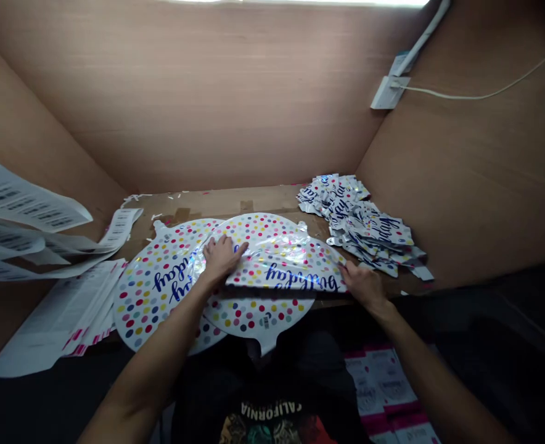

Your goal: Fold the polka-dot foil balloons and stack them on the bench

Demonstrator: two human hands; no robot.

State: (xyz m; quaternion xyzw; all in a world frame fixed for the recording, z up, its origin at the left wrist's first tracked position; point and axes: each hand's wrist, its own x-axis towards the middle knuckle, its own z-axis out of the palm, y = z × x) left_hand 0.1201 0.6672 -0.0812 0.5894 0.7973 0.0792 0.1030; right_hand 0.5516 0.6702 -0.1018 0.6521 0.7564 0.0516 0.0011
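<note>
A flat white foil balloon [291,265] with coloured dots and blue "birthday" lettering lies partly folded in front of me. My right hand [364,285] pinches its right end near the table's edge. Fingers spread, my left hand [221,256] presses down on the foil at the left of the fold. Beneath and to the left are more unfolded dotted balloons [147,302], overlapping one another. One has a tail [266,346] hanging over the front edge. Beyond my right hand, folded balloons [369,228] lie in a loose heap.
Strips of barcode labels [27,197] hang at the left, above a fanned stack of printed sheets [69,308]. Cardboard walls [217,92] enclose the table on three sides. A white box with a cable [388,92] is fixed at the back right corner. Pink-and-white packages [383,388] sit below.
</note>
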